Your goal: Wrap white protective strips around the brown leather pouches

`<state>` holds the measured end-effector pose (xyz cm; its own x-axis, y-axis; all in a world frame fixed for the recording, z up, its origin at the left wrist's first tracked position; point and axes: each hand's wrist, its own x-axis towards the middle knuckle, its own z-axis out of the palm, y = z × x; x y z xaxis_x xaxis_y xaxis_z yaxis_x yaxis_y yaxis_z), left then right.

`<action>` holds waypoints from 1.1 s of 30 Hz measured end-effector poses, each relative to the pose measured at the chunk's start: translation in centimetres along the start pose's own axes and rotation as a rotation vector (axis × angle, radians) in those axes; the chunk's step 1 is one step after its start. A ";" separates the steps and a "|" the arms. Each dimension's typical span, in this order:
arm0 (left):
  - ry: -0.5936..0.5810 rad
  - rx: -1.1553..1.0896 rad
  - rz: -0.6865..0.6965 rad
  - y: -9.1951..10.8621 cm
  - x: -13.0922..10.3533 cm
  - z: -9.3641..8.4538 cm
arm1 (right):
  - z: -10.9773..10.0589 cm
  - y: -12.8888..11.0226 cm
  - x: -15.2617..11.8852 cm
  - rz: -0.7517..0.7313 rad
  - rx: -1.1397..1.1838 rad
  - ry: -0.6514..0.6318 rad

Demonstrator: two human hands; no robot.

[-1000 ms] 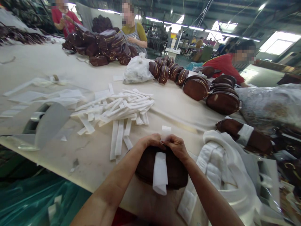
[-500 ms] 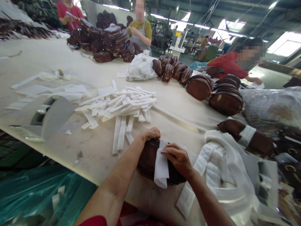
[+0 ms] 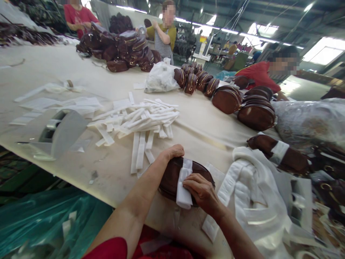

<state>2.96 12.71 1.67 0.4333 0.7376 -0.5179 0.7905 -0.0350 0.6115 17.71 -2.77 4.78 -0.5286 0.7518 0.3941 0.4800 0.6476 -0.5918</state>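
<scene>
Right hand (image 3: 201, 190) lies flat, fingers nearly straight, pressing a white foam strip (image 3: 184, 181) against the near side of a dark brown oval leather pouch (image 3: 172, 178) that rests at the near edge of the cream-covered bench (image 3: 205, 133). Left hand (image 3: 172, 151) curls over the pouch's far rim, gripping it steady. The strip already runs over the top of the pouch and down its front, so the wrap looks about half made; its lower end hangs loose and nothing visibly fastens it. Just right of the pouch sits a heap of white padded sheets (image 3: 256, 194), and beyond that another brown pouch with a white band (image 3: 279, 154) already around it. A scatter of loose white strips (image 3: 137, 120) lies farther out. The pouch's underside and the left fingertips are hidden, and the right edge of the view is smeared.
</scene>
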 end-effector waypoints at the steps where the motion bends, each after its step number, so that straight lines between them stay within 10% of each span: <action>1: 0.016 0.022 0.008 0.2 -0.1 -0.1 | 0.1 0.0 0.0 0.007 -0.014 0.000; 9: 0.248 0.130 0.314 2.0 -5.5 -0.3 | 0.5 0.0 -0.2 -0.015 -0.092 0.005; 17: 0.263 0.312 0.918 -2.6 -14.2 3.8 | -0.8 -0.2 -0.9 -0.055 -0.029 -0.094; 23: 0.143 0.525 0.953 -3.3 -14.5 3.0 | -1.7 -0.2 -2.7 -0.106 -0.136 -0.259; 33: 0.374 0.939 1.034 -3.6 -14.6 4.6 | 0.2 0.2 -3.5 -0.230 -0.348 -0.131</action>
<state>-4.17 -1.04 4.25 0.9560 0.2331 0.1782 0.2500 -0.9650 -0.0787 19.54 -5.25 3.16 -0.7229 0.5759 0.3816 0.5352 0.8162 -0.2179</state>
